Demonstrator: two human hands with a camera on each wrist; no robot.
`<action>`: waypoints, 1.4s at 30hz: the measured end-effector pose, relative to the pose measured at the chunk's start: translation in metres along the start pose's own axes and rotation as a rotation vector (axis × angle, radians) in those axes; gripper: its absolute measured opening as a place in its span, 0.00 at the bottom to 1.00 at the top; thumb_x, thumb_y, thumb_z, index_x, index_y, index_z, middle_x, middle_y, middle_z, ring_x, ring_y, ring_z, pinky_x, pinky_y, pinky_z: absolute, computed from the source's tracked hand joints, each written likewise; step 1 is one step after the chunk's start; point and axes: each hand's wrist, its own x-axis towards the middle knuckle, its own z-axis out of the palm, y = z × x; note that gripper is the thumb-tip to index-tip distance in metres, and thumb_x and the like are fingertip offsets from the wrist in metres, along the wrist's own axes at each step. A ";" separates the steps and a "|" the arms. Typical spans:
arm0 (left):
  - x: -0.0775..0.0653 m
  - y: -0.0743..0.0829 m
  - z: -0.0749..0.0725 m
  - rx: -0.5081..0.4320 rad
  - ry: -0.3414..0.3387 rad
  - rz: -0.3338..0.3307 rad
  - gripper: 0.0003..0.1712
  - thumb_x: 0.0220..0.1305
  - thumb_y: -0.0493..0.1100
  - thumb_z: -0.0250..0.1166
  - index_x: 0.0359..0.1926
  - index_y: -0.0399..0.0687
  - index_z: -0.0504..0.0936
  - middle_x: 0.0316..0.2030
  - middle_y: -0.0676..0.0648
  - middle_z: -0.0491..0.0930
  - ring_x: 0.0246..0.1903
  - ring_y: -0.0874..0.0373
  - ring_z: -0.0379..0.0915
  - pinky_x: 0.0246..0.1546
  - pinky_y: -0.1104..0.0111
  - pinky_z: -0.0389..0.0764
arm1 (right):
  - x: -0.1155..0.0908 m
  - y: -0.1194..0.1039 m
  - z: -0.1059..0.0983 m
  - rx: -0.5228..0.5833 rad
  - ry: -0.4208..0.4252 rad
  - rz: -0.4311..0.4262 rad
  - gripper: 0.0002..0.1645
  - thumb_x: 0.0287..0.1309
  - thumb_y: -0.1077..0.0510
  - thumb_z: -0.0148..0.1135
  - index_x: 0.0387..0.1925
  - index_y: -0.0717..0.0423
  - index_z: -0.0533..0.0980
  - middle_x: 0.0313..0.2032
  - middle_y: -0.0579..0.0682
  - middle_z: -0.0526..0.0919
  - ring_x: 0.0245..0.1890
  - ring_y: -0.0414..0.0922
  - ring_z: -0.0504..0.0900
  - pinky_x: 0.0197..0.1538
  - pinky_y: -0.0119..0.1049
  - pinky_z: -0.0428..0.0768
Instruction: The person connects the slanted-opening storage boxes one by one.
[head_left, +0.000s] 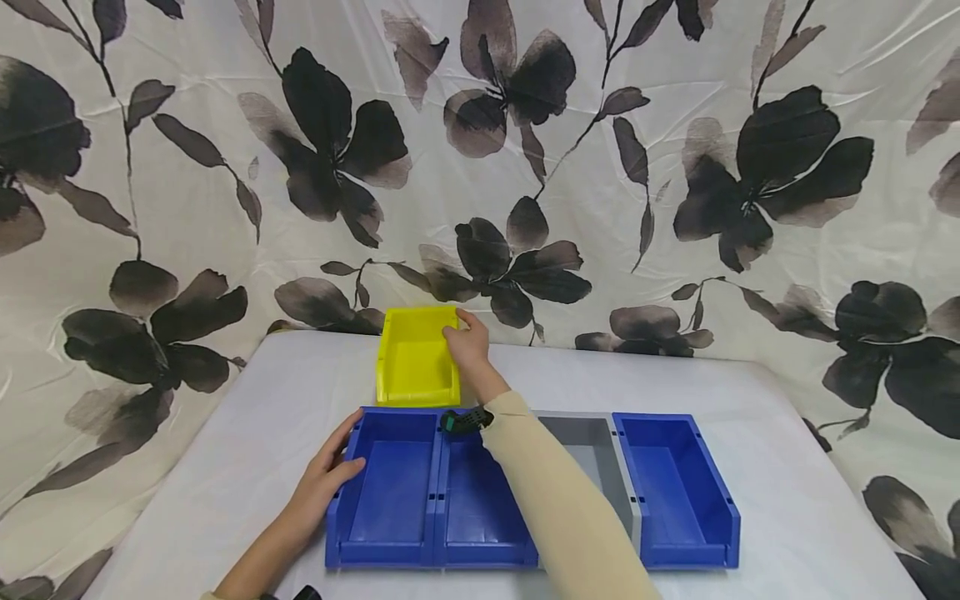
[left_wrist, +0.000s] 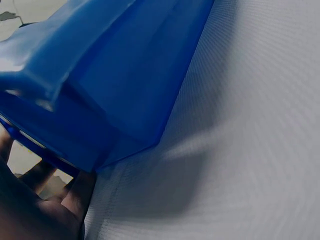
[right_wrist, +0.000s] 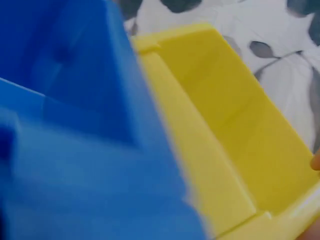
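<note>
My right hand [head_left: 471, 350] pinches the right wall of a yellow storage bin [head_left: 418, 354], thumb on the inner side. That bin is just behind the row of bins, at its left part. With my left hand [head_left: 324, 477] I grip the outer left wall of the leftmost blue bin [head_left: 393, 479], the thumb over its rim. In the left wrist view, the fingers [left_wrist: 80, 195] are at the end of this blue bin [left_wrist: 140, 65]. The right wrist view has the yellow bin [right_wrist: 235, 115] behind a blurred blue bin [right_wrist: 75, 185], with a fingertip [right_wrist: 316, 161] at the right edge.
Right of the leftmost bin, the row continues with a second blue bin [head_left: 480, 508], a grey bin [head_left: 588, 446] and a blue bin [head_left: 667, 483]. My right sleeve [head_left: 562, 500] crosses over the row. A white-covered table [head_left: 787, 500] lies below, with a flower-patterned cloth [head_left: 637, 233] behind.
</note>
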 end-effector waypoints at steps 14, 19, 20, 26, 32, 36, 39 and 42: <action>-0.001 -0.001 -0.001 -0.013 -0.023 0.036 0.37 0.71 0.43 0.53 0.76 0.65 0.51 0.73 0.35 0.48 0.69 0.33 0.46 0.61 0.35 0.51 | 0.012 -0.036 -0.082 -0.049 -0.083 0.009 0.32 0.60 0.64 0.60 0.67 0.50 0.70 0.59 0.53 0.74 0.50 0.51 0.76 0.55 0.46 0.75; -0.001 -0.001 -0.001 -0.028 -0.038 0.018 0.37 0.71 0.43 0.52 0.76 0.66 0.50 0.73 0.35 0.47 0.69 0.32 0.46 0.60 0.35 0.53 | 0.011 -0.043 -0.115 -0.029 -0.082 0.026 0.33 0.61 0.64 0.60 0.67 0.45 0.70 0.57 0.54 0.74 0.51 0.54 0.77 0.54 0.48 0.76; 0.000 -0.001 -0.001 -0.029 -0.041 0.014 0.37 0.71 0.43 0.52 0.76 0.66 0.50 0.73 0.35 0.47 0.69 0.32 0.45 0.60 0.35 0.52 | 0.011 -0.045 -0.122 -0.012 -0.078 0.028 0.32 0.61 0.64 0.59 0.67 0.44 0.70 0.56 0.54 0.75 0.51 0.55 0.77 0.53 0.49 0.77; 0.001 0.000 0.001 -0.025 -0.038 0.004 0.37 0.71 0.44 0.53 0.76 0.66 0.50 0.73 0.34 0.47 0.68 0.33 0.47 0.60 0.35 0.53 | 0.006 -0.060 -0.165 -0.005 -0.032 -0.020 0.26 0.64 0.65 0.56 0.63 0.49 0.74 0.57 0.56 0.72 0.50 0.55 0.73 0.54 0.49 0.74; 0.001 0.002 0.001 -0.030 -0.036 0.004 0.37 0.71 0.44 0.53 0.76 0.64 0.50 0.73 0.34 0.47 0.69 0.33 0.46 0.60 0.34 0.50 | -0.001 -0.073 -0.204 -0.043 -0.018 0.013 0.26 0.63 0.65 0.56 0.62 0.50 0.74 0.56 0.56 0.69 0.52 0.59 0.73 0.55 0.52 0.74; 0.001 0.002 0.001 -0.031 -0.037 0.005 0.37 0.71 0.45 0.53 0.76 0.65 0.50 0.73 0.35 0.47 0.69 0.32 0.44 0.61 0.34 0.49 | -0.008 -0.077 -0.228 -0.047 -0.043 0.039 0.27 0.63 0.64 0.56 0.64 0.51 0.72 0.55 0.58 0.70 0.52 0.61 0.73 0.55 0.54 0.74; 0.002 0.002 0.001 -0.033 -0.039 0.007 0.37 0.71 0.45 0.53 0.76 0.65 0.50 0.73 0.35 0.46 0.69 0.32 0.43 0.61 0.34 0.48 | -0.013 -0.078 -0.246 -0.066 -0.059 0.045 0.28 0.64 0.64 0.56 0.66 0.51 0.70 0.57 0.60 0.70 0.53 0.62 0.73 0.55 0.54 0.74; 0.002 0.002 0.000 -0.034 -0.039 0.011 0.37 0.71 0.44 0.53 0.76 0.65 0.50 0.73 0.35 0.46 0.70 0.32 0.42 0.61 0.33 0.48 | -0.019 -0.078 -0.266 -0.095 -0.056 0.047 0.29 0.65 0.63 0.56 0.67 0.51 0.69 0.61 0.60 0.69 0.54 0.61 0.74 0.55 0.53 0.75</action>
